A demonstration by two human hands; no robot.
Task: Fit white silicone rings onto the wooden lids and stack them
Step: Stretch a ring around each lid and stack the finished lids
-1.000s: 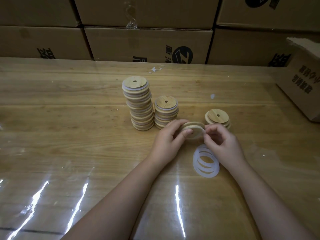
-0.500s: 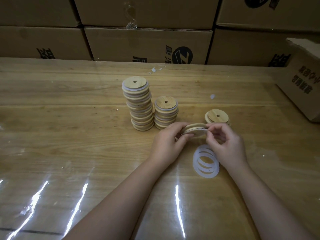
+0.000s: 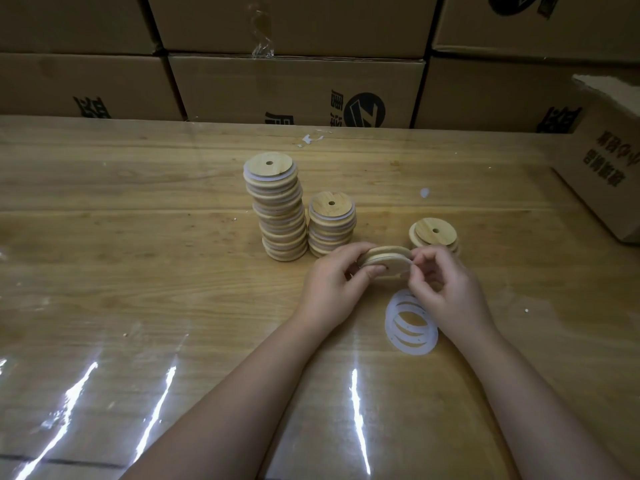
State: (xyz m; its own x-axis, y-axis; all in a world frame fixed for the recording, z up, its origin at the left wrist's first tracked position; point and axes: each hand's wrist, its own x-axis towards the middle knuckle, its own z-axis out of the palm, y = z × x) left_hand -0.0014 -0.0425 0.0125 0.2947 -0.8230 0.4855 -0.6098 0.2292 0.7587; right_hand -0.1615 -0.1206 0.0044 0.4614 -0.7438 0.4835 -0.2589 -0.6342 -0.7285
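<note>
Two finished columns of ringed lids stood left of centre on the glossy wooden tabletop (image 3: pixel 173 271): a tall stack (image 3: pixel 278 209), leaning a little, and just beside it a shorter stack (image 3: pixel 331 223). In front of the shorter one, the left hand (image 3: pixel 329 282) held a round wooden lid (image 3: pixel 386 259) tilted above the tabletop. Its fingers (image 3: pixel 353 252) curled over the far left edge and the thumb pressed the near face. The right hand (image 3: pixel 446 289) met the lid from the other side, fingertips (image 3: pixel 419 259) pinched at the right rim, apparently working a white ring into the groove. The ring there was too thin and shadowed to tell how far it was seated. Below that hand a loose heap of flat white silicone rings (image 3: pixel 410 323) lay on the tabletop, and behind it sat a low pile of bare lids (image 3: pixel 434 233).

The fitting step was in hand. Next, I judged, the ring would need running round the whole rim. The lid could then go squarely onto the shorter stack, gently, since the tall stack beside it leaned. Open tabletop lay wide to the left and toward the body. A wall of brown cardboard boxes (image 3: pixel 294 88) closed the far edge, and an open carton (image 3: pixel 609 161) crowded the right.
</note>
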